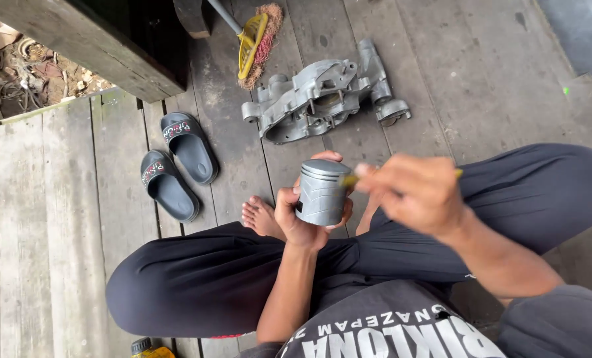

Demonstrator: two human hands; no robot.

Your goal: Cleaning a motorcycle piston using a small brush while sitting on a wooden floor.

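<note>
Gripping grey piston (322, 192) in L hand (296, 222); R hand (415, 192) just beside.

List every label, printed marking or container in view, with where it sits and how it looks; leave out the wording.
Slippers: dark pair on the planks at left, each with white-and-red strap print.
Shirt: dark grey, bottom centre, with large white block print.
Bottle: bottom edge by the knee, yellow with a black cap; any label is hidden.
No signs or screens.

Right hand (416, 193) is motion-blurred; its thin yellow tool (350, 179) is indistinct. Bottle (149, 348) and broom (255, 41) are cut off by frame edges.
</note>
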